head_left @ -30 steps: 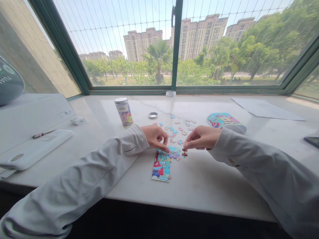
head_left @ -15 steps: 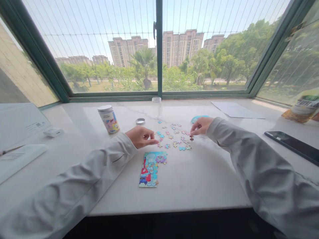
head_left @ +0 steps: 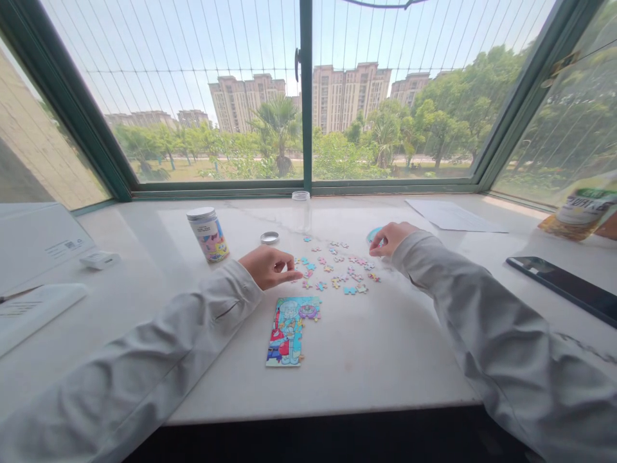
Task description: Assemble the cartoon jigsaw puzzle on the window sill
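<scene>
Loose jigsaw puzzle pieces lie scattered between my two hands. My left hand rests at their left edge, fingers curled and fingertips close together; whether a piece is in them is hidden. On the right, my right hand hovers over the white surface with thumb and forefinger slightly apart and nothing visible between them. Just below its fingertips lies a colourful puzzle piece. Nearer to me is a joined section of the puzzle, showing cartoon figures in blue, red and purple.
A printed canister, a round metal lid and a clear jar stand behind the pieces. A blue round item is partly behind my right hand. Paper, a phone and a snack bag lie right.
My right hand has let go of the dark-backed puzzle piece, which now lies colour side up, and has lifted slightly away. The left hand has barely moved.
</scene>
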